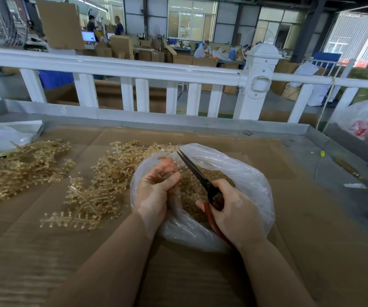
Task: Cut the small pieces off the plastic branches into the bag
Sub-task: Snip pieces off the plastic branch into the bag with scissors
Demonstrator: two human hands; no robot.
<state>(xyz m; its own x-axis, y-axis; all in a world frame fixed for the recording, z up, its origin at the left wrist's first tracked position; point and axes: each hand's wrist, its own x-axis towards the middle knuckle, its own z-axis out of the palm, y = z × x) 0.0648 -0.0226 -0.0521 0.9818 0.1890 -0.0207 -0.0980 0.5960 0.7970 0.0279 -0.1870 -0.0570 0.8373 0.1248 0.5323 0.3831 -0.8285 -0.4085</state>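
Keep the cut over the mouth of the bag (pixel 245 173) so every snipped bit drops straight in. Your left hand (pixel 156 187) is curled over the bag's left side, fingers closed around something small and pale gold; it looks like a piece of branch, though what exactly sits inside the fingers is too hidden to tell. Your right hand (pixel 234 209) is wrapped round the red handles of the scissors (pixel 197 173), whose dark blades point up and away over the bag, with the tips near its far rim. Whether the blades are parted or closed is hard to read from here.

Feed the stem a little further out past your left fingertips before you close the blades, and keep those fingertips clear of the edge. Cut close to the stem, low inside the bag.

The bag lies on the table (pixel 311 218) right under both hands, already holding a layer of cut pieces (pixel 189 191). The uncut branches (pixel 103 187) lie just left of your left hand, and another heap (pixel 19 169) sits further left.
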